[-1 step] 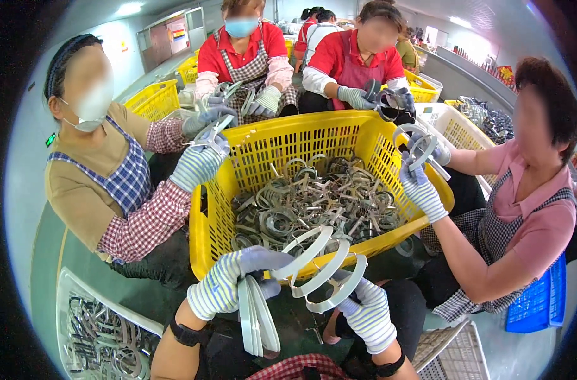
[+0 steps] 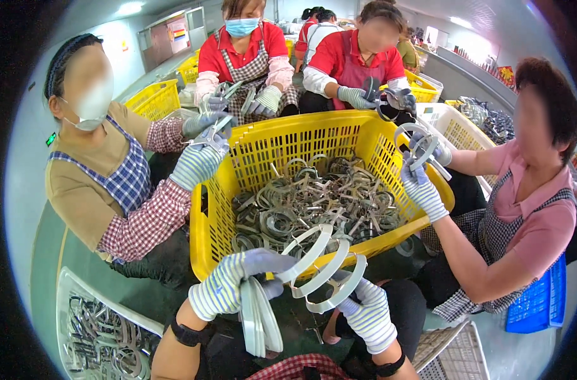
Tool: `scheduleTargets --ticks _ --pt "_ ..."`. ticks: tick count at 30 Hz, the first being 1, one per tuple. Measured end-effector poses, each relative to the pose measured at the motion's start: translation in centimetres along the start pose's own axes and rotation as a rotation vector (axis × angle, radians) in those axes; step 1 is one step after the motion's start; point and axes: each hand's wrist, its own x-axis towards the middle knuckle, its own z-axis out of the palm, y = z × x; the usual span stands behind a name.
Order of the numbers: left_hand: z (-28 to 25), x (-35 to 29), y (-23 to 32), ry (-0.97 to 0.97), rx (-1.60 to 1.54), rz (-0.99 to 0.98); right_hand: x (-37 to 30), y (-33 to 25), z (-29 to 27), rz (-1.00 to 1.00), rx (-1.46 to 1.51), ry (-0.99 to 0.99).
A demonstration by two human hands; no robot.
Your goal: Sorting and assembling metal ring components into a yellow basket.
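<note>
My left hand (image 2: 228, 285), in a striped knit glove, pinches the end of a curved grey band (image 2: 310, 250). A stack of similar pale curved strips (image 2: 260, 320) hangs beneath its fingers. My right hand (image 2: 372, 316), gloved alike, grips the other end of the group of curved bands, so several C-shaped pieces span between both hands. Some fingertips are hidden behind the bands. Both hands are at the near edge of a large yellow crate (image 2: 200, 247). Inside it lies a tangled pile of grey curved pieces (image 2: 326, 196).
Co-workers in gloves sit around the yellow crate, handling similar bands. At lower left stands a white crate (image 2: 114, 309) of shiny curved parts. A white slatted crate (image 2: 472, 354) is at lower right, with a blue crate (image 2: 545, 297) beyond it.
The stack of strips under my left hand has tilted slightly and shifted a little to the right. My right hand looks the same.
</note>
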Motion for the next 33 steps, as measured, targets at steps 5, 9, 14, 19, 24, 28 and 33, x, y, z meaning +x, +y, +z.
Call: scheduleTargets --ticks 5,9,14,19,24,28,33 --pt "-0.4 -0.1 1.2 0.081 -0.023 -0.043 -0.2 -1.3 0.2 0.093 0.187 -0.038" --pt "-0.1 -0.3 0.5 0.404 -0.339 -0.118 -0.5 -0.9 -0.8 0.249 0.612 -0.148" --pt "1.3 -0.6 -1.9 0.194 -0.417 -0.281 -0.8 -0.9 -1.5 0.134 0.468 -0.269" --pt "3.2 -2.2 -1.6 -0.308 -0.234 -0.235 -1.5 0.3 -0.1 0.037 0.090 -0.198" --pt "9.0 -2.4 1.8 -0.209 0.016 0.034 -2.6 1.3 -0.9 -0.155 -0.054 -0.339" --pt "12.1 -5.5 0.7 0.058 -0.398 -0.096 -4.6 -6.1 1.7 0.028 0.263 -0.338" --pt "5.6 -16.6 6.1 0.703 -0.865 -0.300 -3.2 -2.4 0.4 -0.371 -0.154 -0.388"
